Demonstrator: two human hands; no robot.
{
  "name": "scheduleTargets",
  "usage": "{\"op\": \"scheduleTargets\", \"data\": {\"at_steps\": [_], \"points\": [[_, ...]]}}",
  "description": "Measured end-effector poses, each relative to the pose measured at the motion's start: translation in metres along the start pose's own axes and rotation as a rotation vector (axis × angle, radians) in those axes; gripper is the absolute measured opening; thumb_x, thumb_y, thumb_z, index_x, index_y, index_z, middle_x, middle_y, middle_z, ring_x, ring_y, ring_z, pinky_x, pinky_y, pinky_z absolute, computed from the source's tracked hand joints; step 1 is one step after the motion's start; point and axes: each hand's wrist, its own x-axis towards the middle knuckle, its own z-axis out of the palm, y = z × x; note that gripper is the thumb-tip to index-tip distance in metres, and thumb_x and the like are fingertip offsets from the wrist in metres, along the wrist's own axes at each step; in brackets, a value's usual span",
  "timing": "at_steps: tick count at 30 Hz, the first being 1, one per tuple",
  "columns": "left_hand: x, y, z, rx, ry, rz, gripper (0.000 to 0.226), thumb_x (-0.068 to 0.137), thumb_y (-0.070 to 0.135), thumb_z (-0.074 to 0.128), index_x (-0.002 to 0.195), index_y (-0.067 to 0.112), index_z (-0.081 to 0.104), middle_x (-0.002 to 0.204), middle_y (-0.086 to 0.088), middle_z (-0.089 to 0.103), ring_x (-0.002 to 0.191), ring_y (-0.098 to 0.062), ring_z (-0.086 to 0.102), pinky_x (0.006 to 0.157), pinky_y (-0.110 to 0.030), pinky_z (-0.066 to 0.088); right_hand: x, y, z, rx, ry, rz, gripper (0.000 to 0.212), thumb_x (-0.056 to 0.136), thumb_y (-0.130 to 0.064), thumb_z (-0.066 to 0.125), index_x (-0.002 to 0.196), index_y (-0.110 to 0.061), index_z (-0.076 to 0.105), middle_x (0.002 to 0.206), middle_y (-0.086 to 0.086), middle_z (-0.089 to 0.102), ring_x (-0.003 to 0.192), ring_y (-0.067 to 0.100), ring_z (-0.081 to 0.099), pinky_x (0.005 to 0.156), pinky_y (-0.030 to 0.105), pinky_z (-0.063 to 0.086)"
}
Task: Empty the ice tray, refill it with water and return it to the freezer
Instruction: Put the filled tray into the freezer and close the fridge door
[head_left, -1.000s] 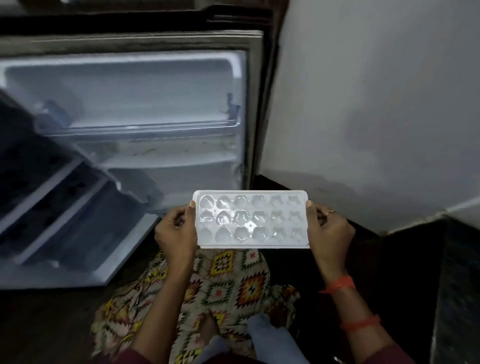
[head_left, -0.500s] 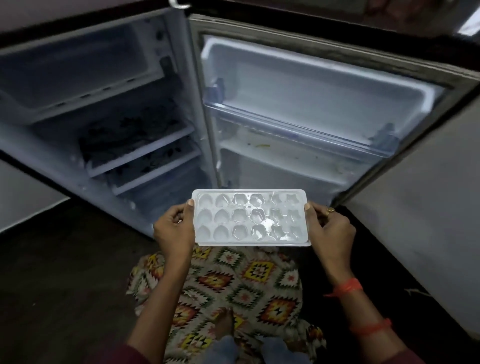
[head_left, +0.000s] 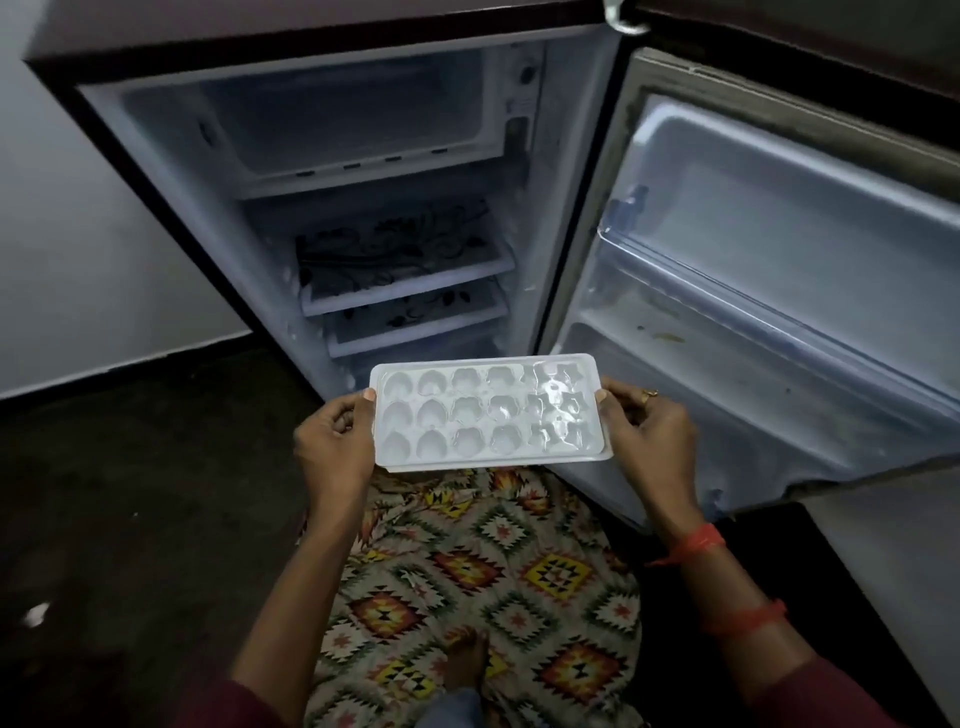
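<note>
I hold a white ice tray (head_left: 488, 413) level in front of me, its shaped cells glinting with water. My left hand (head_left: 335, 441) grips its left short edge, thumb on the rim. My right hand (head_left: 647, 436) grips the right short edge, a ring on one finger. Ahead stands the small fridge (head_left: 363, 208), open. Its freezer compartment (head_left: 353, 124) sits at the top of the cabinet, above and beyond the tray, and looks bare inside.
The fridge door (head_left: 779, 291) swings open to the right, its shelves jutting toward my right hand. Two patterned glass shelves (head_left: 405, 270) lie below the freezer. A pale wall (head_left: 78, 234) is on the left, dark floor (head_left: 130, 519) beneath, and patterned fabric (head_left: 483, 571) over my legs.
My view has swung left, from the door to the whole open cabinet. The tray stays level in both hands, held the same way.
</note>
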Motion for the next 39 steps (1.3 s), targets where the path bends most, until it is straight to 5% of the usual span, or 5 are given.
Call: {"op": "scheduleTargets", "data": {"at_steps": [7, 23, 28, 32, 39], "points": [[0.04, 0.019, -0.025, -0.029, -0.032, -0.062, 0.013, 0.099, 0.017, 0.062, 0.105, 0.019, 0.073, 0.087, -0.005, 0.075, 0.053, -0.01, 0.06, 0.037, -0.021, 0.043, 0.032, -0.04, 0.036, 0.157, -0.1, 0.001, 0.021, 0.094, -0.025, 0.066, 0.112, -0.025, 0.077, 0.09, -0.013, 0.076, 0.085, 0.005, 0.072, 0.077, 0.031, 0.059], [0.142, 0.088, -0.004, -0.265, -0.068, -0.126, 0.027, 0.099, 0.0, 0.051, 0.119, 0.006, 0.067, 0.077, -0.007, 0.067, 0.046, -0.009, 0.054, 0.042, -0.024, 0.052, 0.16, -0.124, 0.096, 0.438, -0.23, -0.031, 0.022, 0.092, -0.008, 0.061, 0.103, -0.017, 0.078, 0.098, 0.002, 0.079, 0.093, 0.02, 0.075, 0.084, 0.039, 0.061], [0.181, 0.104, 0.017, -0.254, -0.057, -0.126, 0.028, 0.099, 0.003, 0.053, 0.122, 0.004, 0.068, 0.09, -0.008, 0.074, 0.064, -0.017, 0.064, 0.048, -0.024, 0.055, 0.205, -0.149, 0.116, 0.487, -0.271, 0.008, 0.023, 0.093, -0.004, 0.058, 0.106, -0.011, 0.076, 0.097, 0.006, 0.077, 0.074, 0.011, 0.071, 0.062, 0.024, 0.055], [0.208, 0.112, 0.034, -0.268, -0.024, -0.135, 0.026, 0.098, 0.003, 0.054, 0.121, 0.0, 0.067, 0.088, -0.01, 0.071, 0.057, -0.012, 0.063, 0.049, -0.023, 0.055, 0.237, -0.166, 0.135, 0.515, -0.3, 0.048, 0.025, 0.094, -0.002, 0.056, 0.096, -0.017, 0.076, 0.087, 0.004, 0.075, 0.068, 0.013, 0.066, 0.068, 0.031, 0.053], [0.251, 0.122, 0.053, -0.299, -0.019, -0.086, 0.02, 0.099, 0.001, 0.053, 0.116, 0.003, 0.063, 0.059, 0.005, 0.069, 0.051, -0.008, 0.061, 0.052, -0.024, 0.057, 0.28, -0.181, 0.163, 0.563, -0.347, 0.076, 0.028, 0.089, 0.003, 0.054, 0.091, -0.018, 0.073, 0.088, 0.007, 0.074, 0.079, 0.022, 0.068, 0.07, 0.036, 0.052]]}}
